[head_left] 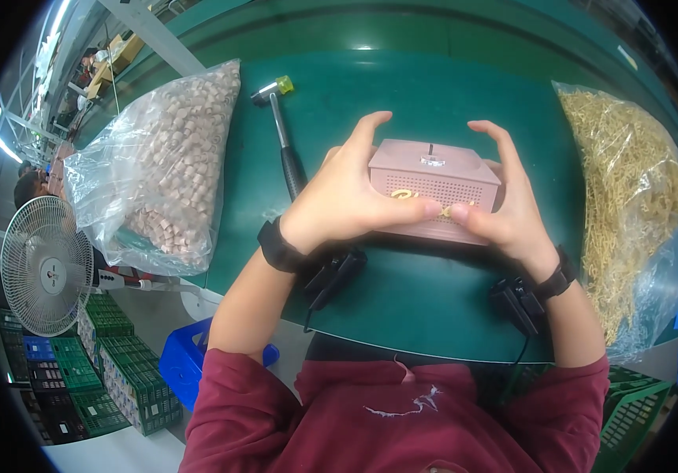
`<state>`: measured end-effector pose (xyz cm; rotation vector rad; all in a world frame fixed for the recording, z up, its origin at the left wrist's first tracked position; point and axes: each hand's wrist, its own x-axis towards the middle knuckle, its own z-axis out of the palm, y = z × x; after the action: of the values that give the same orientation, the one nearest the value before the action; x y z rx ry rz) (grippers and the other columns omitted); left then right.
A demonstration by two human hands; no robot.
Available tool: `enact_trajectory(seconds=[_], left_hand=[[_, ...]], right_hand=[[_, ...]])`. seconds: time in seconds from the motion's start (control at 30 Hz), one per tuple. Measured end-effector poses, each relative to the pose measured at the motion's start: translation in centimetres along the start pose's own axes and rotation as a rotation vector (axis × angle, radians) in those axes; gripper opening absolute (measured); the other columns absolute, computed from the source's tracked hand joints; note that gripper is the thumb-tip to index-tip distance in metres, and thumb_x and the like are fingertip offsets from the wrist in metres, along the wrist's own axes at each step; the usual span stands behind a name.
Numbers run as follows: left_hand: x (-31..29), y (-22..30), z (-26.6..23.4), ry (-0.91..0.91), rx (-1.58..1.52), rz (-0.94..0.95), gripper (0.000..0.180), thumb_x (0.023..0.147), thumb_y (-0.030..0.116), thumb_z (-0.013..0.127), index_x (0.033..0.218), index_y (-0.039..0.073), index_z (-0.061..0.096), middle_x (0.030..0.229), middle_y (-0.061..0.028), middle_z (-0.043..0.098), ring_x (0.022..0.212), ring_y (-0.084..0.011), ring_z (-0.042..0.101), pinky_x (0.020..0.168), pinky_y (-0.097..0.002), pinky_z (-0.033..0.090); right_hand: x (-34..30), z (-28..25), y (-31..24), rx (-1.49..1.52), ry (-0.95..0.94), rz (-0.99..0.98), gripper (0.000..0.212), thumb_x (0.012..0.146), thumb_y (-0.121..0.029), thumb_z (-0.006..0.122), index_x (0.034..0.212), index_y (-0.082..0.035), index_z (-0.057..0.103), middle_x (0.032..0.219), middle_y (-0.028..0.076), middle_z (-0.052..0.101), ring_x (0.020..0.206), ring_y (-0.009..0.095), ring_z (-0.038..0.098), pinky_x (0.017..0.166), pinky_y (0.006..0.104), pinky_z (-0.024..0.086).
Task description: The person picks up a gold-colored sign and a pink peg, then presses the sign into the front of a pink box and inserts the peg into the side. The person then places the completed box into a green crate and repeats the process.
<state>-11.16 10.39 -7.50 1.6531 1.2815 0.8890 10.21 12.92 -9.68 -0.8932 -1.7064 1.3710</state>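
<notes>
A dusty-pink box [434, 189] sits between my hands over the green table. It has a dotted grille front, gold script lettering [414, 195] across that front, and a small metal spindle [432, 160] on top. My left hand [352, 189] grips the box's left side, thumb pressed on the lettering. From the right, my right hand [510, 206] holds it likewise, the two thumb tips almost meeting. Both index fingers stick up off the box; the other fingers are mostly hidden. Part of the lettering is covered by my thumbs.
A hammer [284, 134] with a yellow tip lies beyond my left hand. Left stands a clear bag of small pinkish pieces [177, 169]; right, a bag of gold script pieces [627, 189]. Black straps with wired modules [335, 277] circle my wrists. A fan [47, 266] and crates [130, 378] stand left.
</notes>
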Motion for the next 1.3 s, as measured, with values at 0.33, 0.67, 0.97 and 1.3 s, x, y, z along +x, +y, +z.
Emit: enact_trajectory(seconds=[0.33, 0.67, 0.97, 1.3], left_hand=[[0.4, -1.6, -0.6, -0.012, -0.237, -0.087, 0.102, 0.064, 0.037, 0.078, 0.135, -0.008, 0.021, 0.108, -0.0273, 0.056, 0.100, -0.0289, 0.057, 0.087, -0.0333, 0.044], [1.1, -0.7, 0.3, 0.077, -0.331, -0.174, 0.096, 0.070, 0.039, 0.071, 0.136, -0.008, 0.019, 0.106, -0.0257, 0.056, 0.097, -0.0261, 0.057, 0.085, -0.0306, 0.043], [0.3, -0.2, 0.3, 0.122, -0.392, -0.167, 0.083, 0.077, 0.036, 0.064, 0.134, -0.008, 0.022, 0.108, -0.0222, 0.055, 0.098, -0.0226, 0.055, 0.087, -0.0294, 0.041], [0.0, -0.6, -0.3, -0.046, -1.019, -0.155, 0.056, 0.085, 0.032, 0.051, 0.127, -0.003, 0.038, 0.112, -0.0149, 0.057, 0.100, -0.0205, 0.055, 0.088, -0.0310, 0.043]], right_hand=[[0.4, 0.0, -0.1, 0.246, -0.031, 0.120, 0.078, 0.072, -0.027, 0.068, 0.136, -0.007, 0.027, 0.106, 0.021, 0.056, 0.100, 0.025, 0.055, 0.089, 0.0333, 0.041], [0.3, -0.2, -1.1, 0.235, 0.062, 0.249, 0.065, 0.080, -0.031, 0.055, 0.136, -0.008, 0.031, 0.117, 0.014, 0.051, 0.109, 0.020, 0.048, 0.096, 0.0293, 0.033], [0.2, 0.2, -0.1, 0.217, 0.033, 0.117, 0.066, 0.085, -0.041, 0.051, 0.136, -0.006, 0.030, 0.120, 0.014, 0.049, 0.113, 0.019, 0.046, 0.098, 0.0304, 0.032], [0.1, 0.7, 1.2, 0.000, 0.144, -0.323, 0.077, 0.067, -0.015, 0.076, 0.131, -0.002, 0.035, 0.107, 0.012, 0.054, 0.107, 0.023, 0.050, 0.094, 0.0323, 0.038]])
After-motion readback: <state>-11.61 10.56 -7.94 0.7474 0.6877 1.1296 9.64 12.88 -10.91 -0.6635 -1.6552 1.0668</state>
